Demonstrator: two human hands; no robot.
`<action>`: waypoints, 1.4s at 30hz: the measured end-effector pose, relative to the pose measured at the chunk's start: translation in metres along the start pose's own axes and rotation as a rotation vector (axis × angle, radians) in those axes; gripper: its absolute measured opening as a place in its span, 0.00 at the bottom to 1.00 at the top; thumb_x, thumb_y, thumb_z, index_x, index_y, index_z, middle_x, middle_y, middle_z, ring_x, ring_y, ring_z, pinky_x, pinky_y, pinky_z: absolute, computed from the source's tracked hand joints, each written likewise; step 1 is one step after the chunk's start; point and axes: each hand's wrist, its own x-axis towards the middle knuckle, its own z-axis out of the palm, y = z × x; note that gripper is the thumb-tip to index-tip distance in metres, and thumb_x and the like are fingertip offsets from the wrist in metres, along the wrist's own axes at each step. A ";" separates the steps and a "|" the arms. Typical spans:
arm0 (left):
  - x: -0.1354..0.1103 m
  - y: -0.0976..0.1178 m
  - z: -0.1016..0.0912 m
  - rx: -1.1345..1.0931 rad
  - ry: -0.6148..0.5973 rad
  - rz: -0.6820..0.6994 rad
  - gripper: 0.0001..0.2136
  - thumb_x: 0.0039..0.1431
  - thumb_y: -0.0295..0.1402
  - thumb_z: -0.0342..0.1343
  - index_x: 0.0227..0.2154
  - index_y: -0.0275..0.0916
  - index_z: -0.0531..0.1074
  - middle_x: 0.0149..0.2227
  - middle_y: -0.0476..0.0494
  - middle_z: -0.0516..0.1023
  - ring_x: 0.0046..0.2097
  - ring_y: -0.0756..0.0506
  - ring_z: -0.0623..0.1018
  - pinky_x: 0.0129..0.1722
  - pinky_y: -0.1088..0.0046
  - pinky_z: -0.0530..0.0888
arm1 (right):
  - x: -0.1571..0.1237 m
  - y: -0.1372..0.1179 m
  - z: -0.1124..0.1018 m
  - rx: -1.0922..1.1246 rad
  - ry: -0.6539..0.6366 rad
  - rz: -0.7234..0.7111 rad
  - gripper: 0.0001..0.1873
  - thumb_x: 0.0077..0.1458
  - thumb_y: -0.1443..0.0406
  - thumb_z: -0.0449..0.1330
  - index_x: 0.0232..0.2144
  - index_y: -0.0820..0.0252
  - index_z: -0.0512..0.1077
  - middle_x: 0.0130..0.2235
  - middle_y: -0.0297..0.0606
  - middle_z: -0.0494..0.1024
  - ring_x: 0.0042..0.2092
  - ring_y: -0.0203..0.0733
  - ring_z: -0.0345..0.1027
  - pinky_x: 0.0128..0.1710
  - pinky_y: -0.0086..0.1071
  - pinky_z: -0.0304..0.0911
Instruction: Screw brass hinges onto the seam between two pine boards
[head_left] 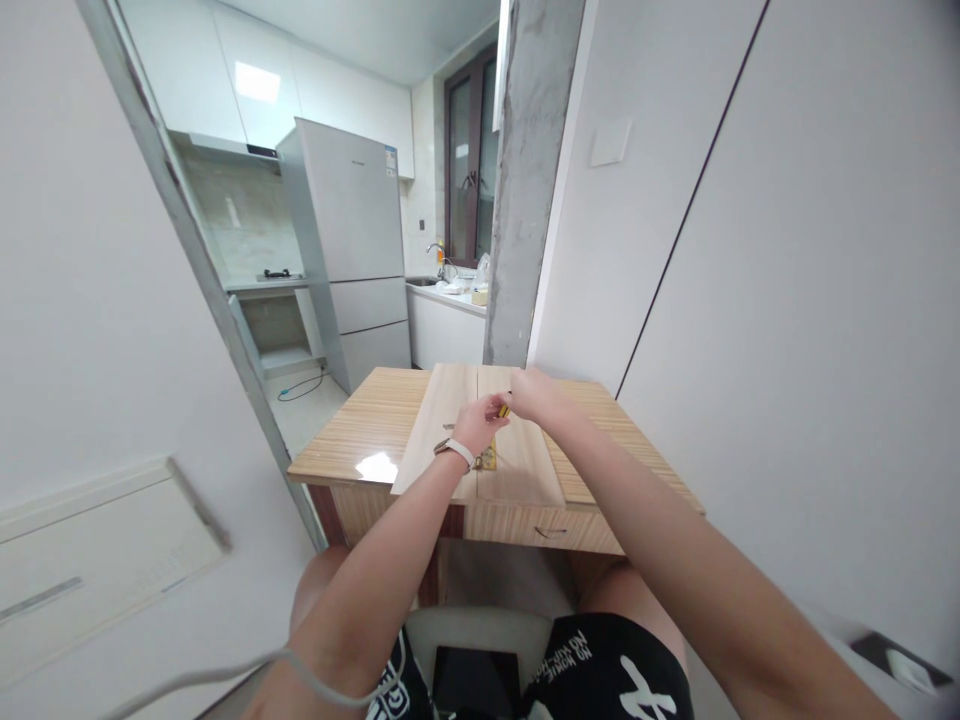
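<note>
Two pale wooden boards (525, 465) lie edge to edge on the table, a seam running between them. A brass-coloured hinge (489, 458) lies across the seam near my left wrist. Over the boards, my right hand (531, 394) is closed around a small yellow-and-black tool (505, 410), mostly hidden by the fingers. My left hand (480, 422) meets it from the left, its fingers pinched together close to the tool; what they hold is hidden. Several small dark pieces, perhaps screws (448, 427), rest on the left board.
The wooden table (360, 430) has a drawer with a handle (551, 531) at its front edge. A white wall (720, 300) stands close on the right. Beyond the table are a grey fridge (360, 220) and a kitchen counter (450, 300). A grey cable (225, 672) crosses near my left forearm.
</note>
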 end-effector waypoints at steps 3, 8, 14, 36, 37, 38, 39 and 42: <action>0.002 -0.004 0.000 -0.002 0.020 0.000 0.15 0.51 0.20 0.66 0.41 0.37 0.76 0.42 0.40 0.84 0.44 0.44 0.83 0.48 0.66 0.79 | -0.001 -0.003 0.001 0.021 -0.001 0.010 0.20 0.63 0.56 0.59 0.45 0.68 0.79 0.46 0.61 0.80 0.47 0.54 0.78 0.42 0.34 0.67; 0.005 -0.006 -0.006 -0.011 -0.040 -0.044 0.14 0.50 0.21 0.68 0.40 0.36 0.75 0.42 0.38 0.84 0.44 0.44 0.83 0.48 0.65 0.79 | 0.003 0.000 0.003 -0.014 -0.024 -0.042 0.15 0.62 0.60 0.60 0.42 0.68 0.79 0.44 0.59 0.81 0.46 0.52 0.77 0.41 0.32 0.66; 0.004 -0.001 -0.015 -0.003 -0.115 -0.016 0.16 0.56 0.19 0.61 0.47 0.36 0.74 0.45 0.36 0.83 0.47 0.43 0.83 0.51 0.63 0.77 | 0.003 0.005 0.009 -0.031 0.005 -0.263 0.08 0.59 0.69 0.60 0.41 0.61 0.77 0.43 0.49 0.82 0.46 0.48 0.76 0.38 0.30 0.59; -0.004 0.012 -0.013 0.275 0.009 0.028 0.16 0.54 0.29 0.66 0.46 0.39 0.74 0.33 0.50 0.80 0.31 0.50 0.77 0.34 0.76 0.72 | -0.004 -0.015 0.000 0.025 0.043 0.013 0.20 0.64 0.55 0.56 0.42 0.66 0.80 0.44 0.59 0.82 0.46 0.53 0.78 0.42 0.33 0.67; -0.004 0.013 -0.012 0.279 0.017 0.026 0.15 0.53 0.29 0.66 0.45 0.39 0.74 0.33 0.50 0.79 0.31 0.50 0.77 0.33 0.76 0.72 | -0.004 -0.016 0.001 0.027 0.038 0.014 0.19 0.64 0.57 0.57 0.41 0.66 0.80 0.43 0.59 0.82 0.46 0.53 0.78 0.42 0.33 0.67; -0.004 0.014 -0.011 0.283 0.023 0.024 0.15 0.53 0.29 0.67 0.44 0.39 0.75 0.32 0.50 0.79 0.31 0.50 0.76 0.33 0.76 0.72 | -0.004 -0.017 0.001 0.025 0.030 0.008 0.17 0.63 0.58 0.57 0.40 0.66 0.80 0.43 0.59 0.82 0.46 0.52 0.78 0.42 0.32 0.67; -0.004 0.014 -0.011 0.285 0.025 0.021 0.14 0.53 0.29 0.67 0.42 0.39 0.75 0.32 0.49 0.79 0.31 0.50 0.76 0.33 0.76 0.72 | -0.003 -0.017 0.001 0.020 0.022 -0.004 0.16 0.63 0.59 0.58 0.40 0.66 0.81 0.43 0.59 0.82 0.46 0.52 0.78 0.43 0.32 0.67; -0.003 0.015 -0.012 0.278 -0.004 0.008 0.12 0.52 0.29 0.68 0.38 0.38 0.74 0.35 0.47 0.80 0.32 0.49 0.77 0.33 0.75 0.73 | -0.001 -0.015 0.001 0.003 0.019 -0.059 0.14 0.62 0.62 0.59 0.39 0.66 0.80 0.44 0.59 0.81 0.47 0.52 0.77 0.44 0.32 0.66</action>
